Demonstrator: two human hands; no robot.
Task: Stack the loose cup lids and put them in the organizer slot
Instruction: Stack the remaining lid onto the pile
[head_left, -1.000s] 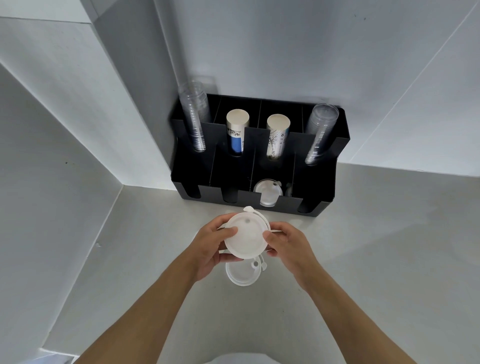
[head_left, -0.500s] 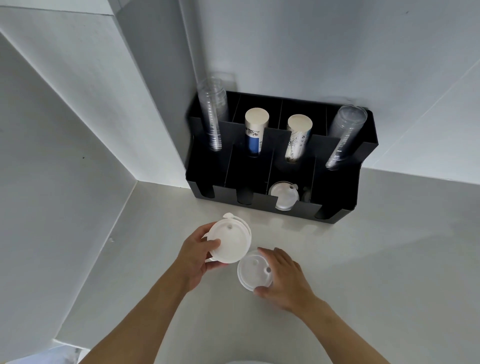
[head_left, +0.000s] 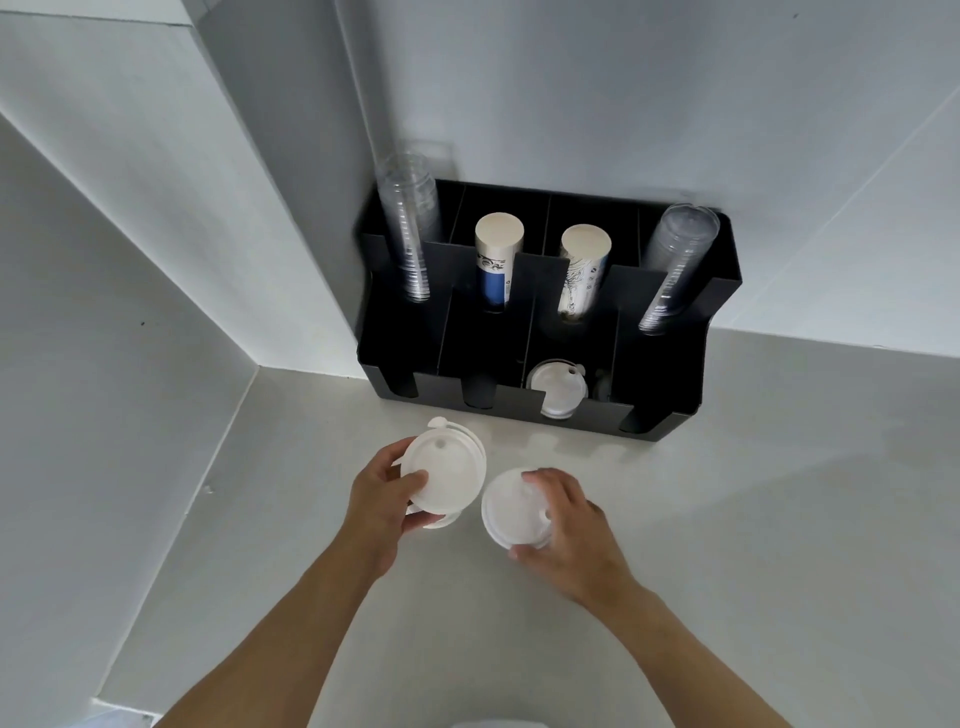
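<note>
Two hands work over the pale counter (head_left: 727, 519): the left hand (head_left: 376, 501) grips a small stack of white cup lids (head_left: 443, 475), thumb on top, while the right hand (head_left: 563, 525), just to its right, closes its fingers on a single white lid (head_left: 511, 512). Beyond them, against the far wall, the black organizer (head_left: 670, 374) holds more lids (head_left: 556, 387) in its third front slot from the left, with clear and paper cup stacks behind.

Single head-worn wide-angle view, steeply down and forward, close over counter (head_left: 779, 519) and organizer (head_left: 670, 387).
</note>
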